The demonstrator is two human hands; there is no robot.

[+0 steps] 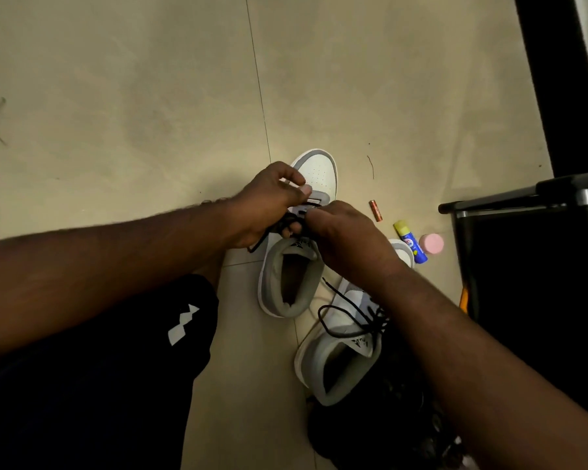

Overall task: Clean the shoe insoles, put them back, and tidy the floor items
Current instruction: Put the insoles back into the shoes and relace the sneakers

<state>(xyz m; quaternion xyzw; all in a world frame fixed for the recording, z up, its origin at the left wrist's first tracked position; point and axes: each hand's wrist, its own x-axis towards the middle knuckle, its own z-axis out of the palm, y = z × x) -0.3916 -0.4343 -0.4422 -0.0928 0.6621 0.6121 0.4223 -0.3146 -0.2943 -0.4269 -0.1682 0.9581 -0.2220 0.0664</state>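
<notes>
Where the pale tiled floor (pixel 150 96) is crossed by a thin grout line, a white high-top shoe (pixel 296 252) with grey suede-like panels and a perforated toe is stood upright. Its black lace (pixel 269 237) is pinched by both hands over the tongue: the left hand (pixel 269 205) is closed on the lace at the eyelets, and the right hand (pixel 347 232) is closed beside it, fingertips almost touching. The padded grey collar is seen gaping, and the dark hollow inside appears to hold an insole, though this cannot be told for certain. Nearer the person than this shoe, a second matching shoe (pixel 340 354) is laid with loose black laces, its opening equally dark. To the right of the first shoe, a copper-toned cylindrical battery (pixel 376 210), a blue tube with a yellow cap (pixel 409 240) and a round pink lid-like object (pixel 431 243) are scattered on the tiles. Beyond these, a black metal-framed rack (pixel 523 205) is seen.
</notes>
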